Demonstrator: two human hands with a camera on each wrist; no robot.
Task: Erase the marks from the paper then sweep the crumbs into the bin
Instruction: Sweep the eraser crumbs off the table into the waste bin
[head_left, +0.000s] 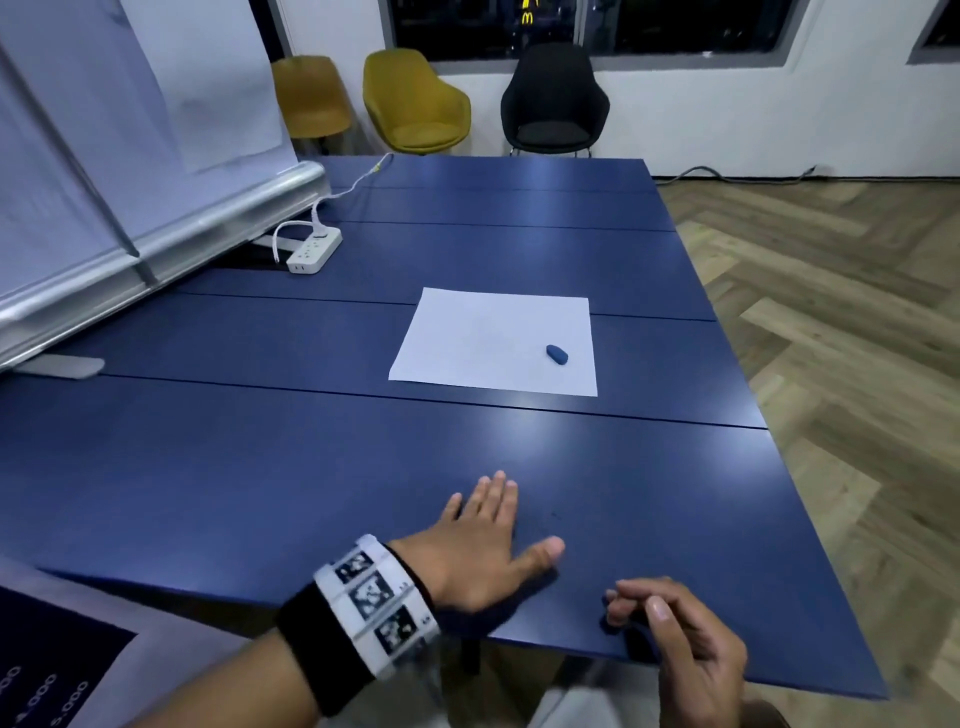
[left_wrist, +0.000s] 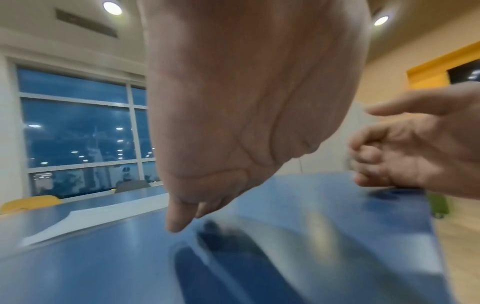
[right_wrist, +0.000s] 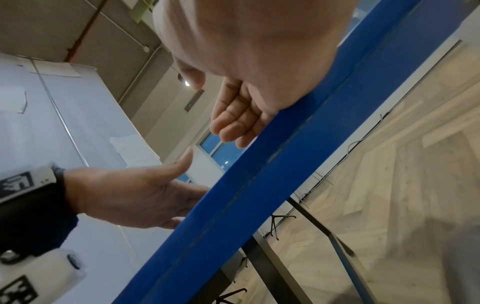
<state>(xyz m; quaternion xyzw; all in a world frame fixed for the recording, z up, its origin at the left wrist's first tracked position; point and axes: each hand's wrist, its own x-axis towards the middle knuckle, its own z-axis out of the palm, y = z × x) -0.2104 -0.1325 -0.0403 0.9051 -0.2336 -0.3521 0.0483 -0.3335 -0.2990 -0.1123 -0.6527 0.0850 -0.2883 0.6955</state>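
The paper (head_left: 496, 340) lies flat toward the far middle of the blue table (head_left: 260, 467), and no marks can be made out on it from the head view, so the erasing looks done — a judgement only, since faint pencil would not show at this range. The eraser (head_left: 557, 354) rests on the sheet near its right edge, untouched by either hand.

Sweeping appears to be the step in hand. The left hand (head_left: 483, 540) lies on the tabletop near the front edge, fingers straight and together, thumb spread, holding nothing. The right hand (head_left: 675, 634) waits at the table's front edge, fingers loosely curled like a cup; whether it holds any crumbs cannot be told. A few dark specks (head_left: 555, 516) sit between the hands. No bin shows in any view — the emptying remains.

Room is ample: bare tabletop around the hands, the paper well apart. The power strip (head_left: 313, 253) and the leaning board (head_left: 104, 182) stand far left. The front edge is the only drop close by.
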